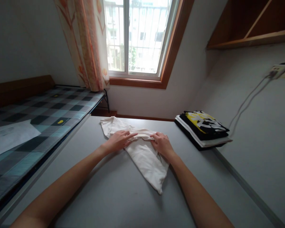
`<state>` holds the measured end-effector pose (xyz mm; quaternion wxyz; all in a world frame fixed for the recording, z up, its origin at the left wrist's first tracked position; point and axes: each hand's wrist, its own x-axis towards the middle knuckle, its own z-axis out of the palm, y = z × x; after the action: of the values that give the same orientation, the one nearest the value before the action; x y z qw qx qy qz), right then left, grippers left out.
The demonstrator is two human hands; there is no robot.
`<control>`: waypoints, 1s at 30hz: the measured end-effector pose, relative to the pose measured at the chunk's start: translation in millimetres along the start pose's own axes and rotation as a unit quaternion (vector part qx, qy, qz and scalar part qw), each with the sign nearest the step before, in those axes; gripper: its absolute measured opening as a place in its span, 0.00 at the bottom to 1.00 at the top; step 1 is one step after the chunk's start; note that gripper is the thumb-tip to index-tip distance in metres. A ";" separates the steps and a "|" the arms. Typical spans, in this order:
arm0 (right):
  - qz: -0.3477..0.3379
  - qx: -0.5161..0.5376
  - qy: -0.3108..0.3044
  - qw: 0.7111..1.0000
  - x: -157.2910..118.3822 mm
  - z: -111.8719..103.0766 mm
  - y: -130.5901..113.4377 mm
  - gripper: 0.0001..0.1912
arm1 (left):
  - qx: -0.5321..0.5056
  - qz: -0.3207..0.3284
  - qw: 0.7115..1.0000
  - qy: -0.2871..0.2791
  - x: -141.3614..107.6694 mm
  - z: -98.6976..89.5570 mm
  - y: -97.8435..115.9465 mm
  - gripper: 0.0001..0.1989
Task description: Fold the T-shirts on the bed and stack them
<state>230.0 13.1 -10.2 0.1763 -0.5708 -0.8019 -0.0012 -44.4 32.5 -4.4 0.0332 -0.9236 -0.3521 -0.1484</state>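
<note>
A white cloth garment (146,158) lies bunched on the pale grey table (104,190), stretching from the table's far edge down to a pointed end nearer me. My left hand (120,139) grips the cloth's upper middle, its index finger extended along a fold. A short way to the right, my right hand (161,144) pinches the same fold between thumb and fingers. Between the two hands the fabric is gathered in a crosswise ridge. The undersides of my fingers are partly hidden.
A stack of folded black, white and yellow clothes (201,129) sits at the table's back right, by the wall. On the left, a checked bed (68,104) holds a paper sheet (11,136). A cable (247,98) hangs from a wall socket at right.
</note>
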 end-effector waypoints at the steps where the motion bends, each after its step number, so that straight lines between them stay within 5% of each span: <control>1: -0.003 0.008 -0.005 1.000 -0.3 1.1 0.5 0.12 | 0.009 0.006 1.000 -0.002 -0.2 1.7 2.2 0.23; 7: 0.015 0.079 -0.007 0.997 -0.6 -3.4 -1.5 0.08 | 0.002 -0.002 1.000 -0.027 1.5 0.7 2.9 0.11; 11: 0.051 0.159 -0.085 0.982 -0.3 -7.7 0.5 0.11 | -0.068 -0.081 0.994 -0.001 3.4 -7.7 -7.3 0.08; 14: 0.073 0.224 -0.148 0.960 0.3 -7.7 5.6 0.18 | -0.137 -0.126 0.980 0.068 4.2 -15.7 -20.0 0.08; 17: 0.098 0.200 -0.141 0.965 0.2 -7.3 9.8 0.18 | -0.207 -0.161 0.951 0.162 3.9 -23.0 -35.7 0.08; 21: 0.132 0.114 -0.142 0.974 -0.5 -6.4 13.1 0.08 | -0.320 -0.228 0.871 0.294 1.6 -29.1 -54.0 0.08; 24: 0.172 0.114 -0.068 0.976 0.9 -3.9 19.5 0.05 | -0.416 -0.259 0.799 0.348 -0.6 -32.1 -65.1 0.13; 26: 0.206 0.211 0.013 0.955 3.6 -3.7 27.7 0.07 | -0.468 -0.269 0.746 0.390 -2.4 -35.3 -73.8 0.15; 30: 0.259 0.427 0.262 0.826 11.1 -11.1 49.3 0.18 | -0.513 -0.268 0.661 0.478 -7.9 -47.0 -94.8 0.18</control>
<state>275.2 38.2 -6.5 0.5999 -0.6038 -0.4683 0.2372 -124.4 90.7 34.0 -0.3230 -0.4619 -0.3884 -0.7290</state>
